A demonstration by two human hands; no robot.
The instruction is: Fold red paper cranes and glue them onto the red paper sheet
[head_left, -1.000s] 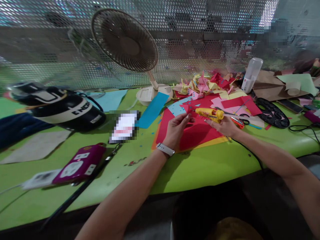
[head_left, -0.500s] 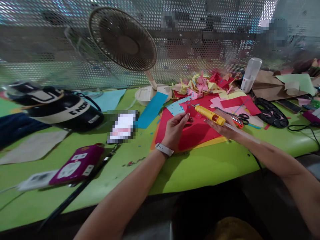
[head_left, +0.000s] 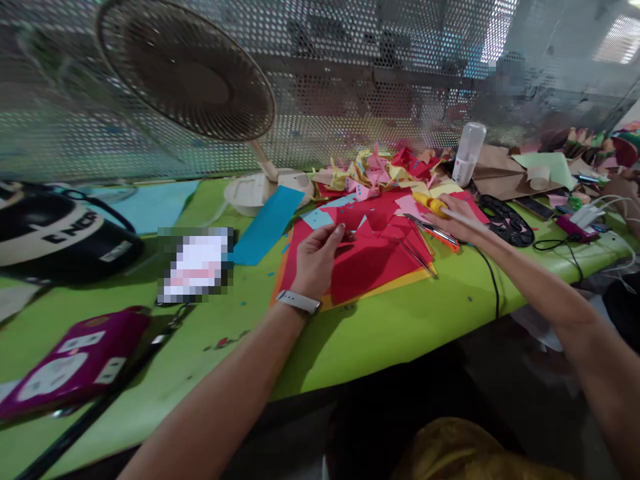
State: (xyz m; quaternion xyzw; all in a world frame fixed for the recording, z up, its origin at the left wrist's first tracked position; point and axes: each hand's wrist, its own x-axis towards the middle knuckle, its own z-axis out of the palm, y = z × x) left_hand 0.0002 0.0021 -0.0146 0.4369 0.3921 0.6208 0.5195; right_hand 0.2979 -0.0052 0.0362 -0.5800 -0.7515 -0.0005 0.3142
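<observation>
Over a stack of red paper [head_left: 373,267], my left hand [head_left: 317,257] is closed in a pinch; what its fingertips hold is too small or hidden to name. My right hand [head_left: 460,217] grips a yellow glue gun [head_left: 431,203], with a pale glue stick [head_left: 463,219] sticking out of its back. The gun's tip points left, over pink and red paper scraps. Below that hand lie orange-handled scissors [head_left: 440,237]. Metal tweezers [head_left: 417,259] rest on the stack's right side. A piece of light blue paper [head_left: 316,218] lies beyond my left fingers.
A blue paper strip [head_left: 270,225] lies left of the stack, near a phone [head_left: 197,265]. Behind stand a fan [head_left: 190,80] and a heap of folded paper [head_left: 377,170]. A clear bottle [head_left: 469,155] and a black palette-like tray [head_left: 507,220] are at the right.
My right hand has carried the glue gun to the right, away from my left hand, uncovering the tweezers. The left hand keeps its pinch. The whole view has swung right.
</observation>
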